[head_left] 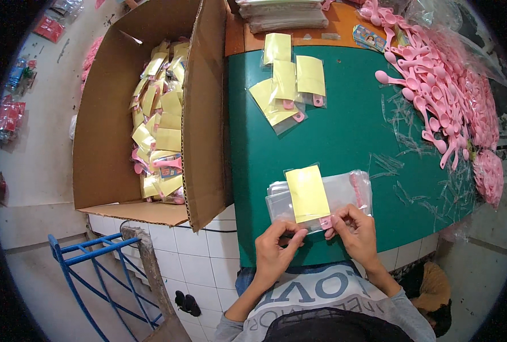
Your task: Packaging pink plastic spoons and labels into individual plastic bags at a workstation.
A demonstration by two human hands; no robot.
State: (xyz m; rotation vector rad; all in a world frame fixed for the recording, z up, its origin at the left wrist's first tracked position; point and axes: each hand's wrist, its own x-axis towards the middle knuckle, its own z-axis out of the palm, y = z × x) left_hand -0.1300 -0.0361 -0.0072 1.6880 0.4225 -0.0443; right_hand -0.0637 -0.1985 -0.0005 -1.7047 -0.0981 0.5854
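Note:
A clear plastic bag with a yellow card [309, 194] inside lies on a stack of flat clear bags [340, 191] at the table's near edge. The pink handle end of a spoon [325, 222] shows below the card. My left hand [277, 246] is closed in a pinch at the bag's lower left edge. With thumb and fingers together, my right hand [353, 232] grips the bag's lower right corner beside the pink handle. The exact hold of the fingertips is partly hidden.
Several filled bags with yellow cards [284, 80] lie farther back on the green table [299, 142]. Pink spoons [430, 85] heap at the right, beside thin clear plastic strips [404, 122]. A cardboard box [205, 125] of filled bags stands left, behind a blue metal frame [94, 251].

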